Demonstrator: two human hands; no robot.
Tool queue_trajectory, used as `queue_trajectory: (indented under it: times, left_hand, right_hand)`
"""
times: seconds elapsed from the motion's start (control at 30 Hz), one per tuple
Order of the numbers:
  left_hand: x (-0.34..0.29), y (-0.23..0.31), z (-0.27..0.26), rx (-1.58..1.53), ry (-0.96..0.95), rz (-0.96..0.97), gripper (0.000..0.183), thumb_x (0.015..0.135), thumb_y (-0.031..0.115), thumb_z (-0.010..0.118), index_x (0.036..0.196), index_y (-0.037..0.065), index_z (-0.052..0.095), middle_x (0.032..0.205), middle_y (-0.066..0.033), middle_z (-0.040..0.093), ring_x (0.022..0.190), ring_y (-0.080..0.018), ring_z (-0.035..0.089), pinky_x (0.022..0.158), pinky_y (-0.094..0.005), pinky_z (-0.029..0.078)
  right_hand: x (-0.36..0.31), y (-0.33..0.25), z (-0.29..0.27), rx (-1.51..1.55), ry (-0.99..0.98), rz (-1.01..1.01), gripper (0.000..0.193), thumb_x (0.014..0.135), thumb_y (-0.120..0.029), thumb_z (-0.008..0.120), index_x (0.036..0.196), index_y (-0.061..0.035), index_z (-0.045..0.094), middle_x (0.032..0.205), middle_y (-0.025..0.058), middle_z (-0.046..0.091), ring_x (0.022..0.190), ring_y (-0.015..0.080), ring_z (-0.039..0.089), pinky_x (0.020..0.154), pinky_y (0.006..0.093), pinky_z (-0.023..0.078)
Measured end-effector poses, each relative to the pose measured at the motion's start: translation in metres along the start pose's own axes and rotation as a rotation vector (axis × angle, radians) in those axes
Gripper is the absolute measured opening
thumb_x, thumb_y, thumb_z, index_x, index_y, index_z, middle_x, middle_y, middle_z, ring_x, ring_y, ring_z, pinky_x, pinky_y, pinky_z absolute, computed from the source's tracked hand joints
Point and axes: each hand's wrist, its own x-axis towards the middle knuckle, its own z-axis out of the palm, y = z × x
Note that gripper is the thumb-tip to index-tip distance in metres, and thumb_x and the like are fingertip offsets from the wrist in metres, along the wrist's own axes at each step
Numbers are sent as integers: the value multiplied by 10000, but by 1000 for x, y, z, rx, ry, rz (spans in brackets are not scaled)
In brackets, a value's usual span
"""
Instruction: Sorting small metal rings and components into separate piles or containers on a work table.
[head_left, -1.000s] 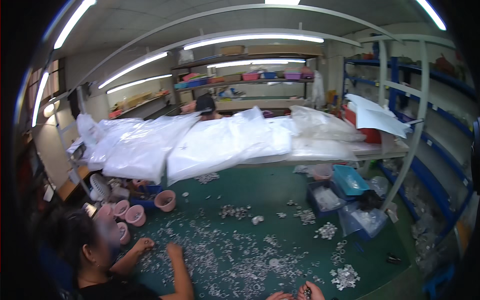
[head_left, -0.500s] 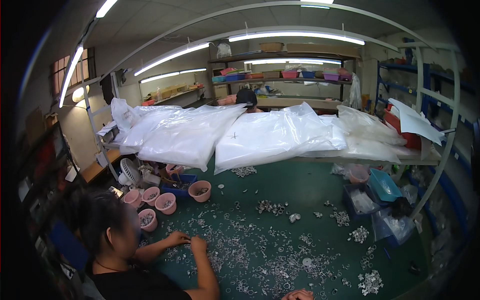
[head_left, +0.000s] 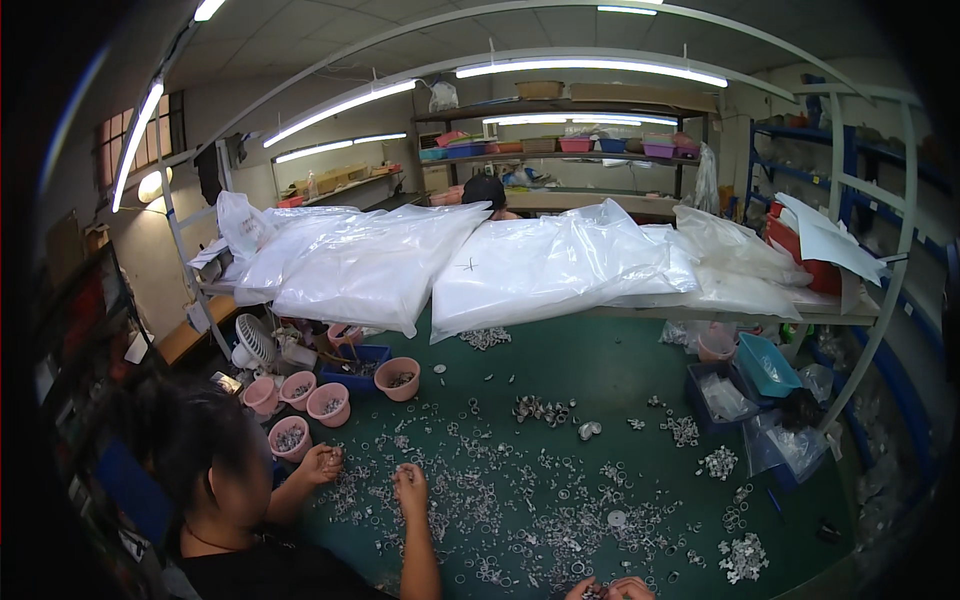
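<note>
My left hand [head_left: 581, 589] and my right hand [head_left: 630, 588] show only in part at the bottom edge, close together. Both have their fingers curled, with small grey metal pieces around the left fingertips; what exactly each holds is too small to make out. Just beyond them, small metal rings and fittings lie scattered over the green tabletop [head_left: 640, 380]. A flat round metal disc [head_left: 616, 519] lies among them, ahead of my hands. To the right of my hands sits a heap of small metal parts [head_left: 743, 558].
At the left, a co-worker [head_left: 230, 500] in dark clothing reaches over the table. Pink tubs [head_left: 397, 380] with parts and a fan [head_left: 255, 340] stand behind. A shelf bearing plastic-wrapped packs [head_left: 560, 262] crosses above the table. Blue bins [head_left: 768, 366] stand at the right.
My hands have come slightly further into view, and both now show, where before mostly one did. The co-worker's hands have moved apart, one toward the pink tubs.
</note>
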Motion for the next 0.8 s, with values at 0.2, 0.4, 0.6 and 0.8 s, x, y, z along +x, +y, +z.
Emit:
queue_trajectory:
  times: [0.2, 0.4, 0.6, 0.8]
  left_hand:
    - [-126, -117, -95, 818, 516, -285, 227, 846, 232, 389, 734, 63, 492, 563, -31, 466, 460, -124, 419, 427, -207, 313]
    - [-277, -203, -162, 1359, 976, -636, 350, 851, 271, 377, 537, 116, 351, 469, -8, 317, 383, -105, 331, 346, -203, 279]
    - [-285, -213, -175, 1556, 1069, -666, 187, 821, 152, 465, 644, 94, 454, 561, -33, 443, 494, -127, 430, 415, -198, 345]
    - [-290, -214, -182, 1621, 1027, -895, 113, 803, 95, 504, 691, 86, 492, 571, -12, 461, 523, -95, 444, 430, -193, 328]
  right_hand:
    - [-16, 23, -13, -24, 91, 223, 129, 785, -109, 517, 746, 12, 538, 684, 79, 540, 570, 130, 501, 517, 243, 402]
    - [5, 54, -13, -153, 147, -117, 238, 773, -197, 516, 595, -39, 499, 560, 51, 495, 473, 150, 477, 421, 245, 356]
    - [-18, 53, -67, -199, 128, 362, 178, 762, -192, 541, 739, -15, 547, 673, 72, 552, 594, 150, 534, 509, 260, 407]
    - [-27, 94, -117, -325, 84, 386, 179, 742, -189, 539, 823, -30, 534, 739, 73, 561, 675, 196, 552, 571, 281, 430]
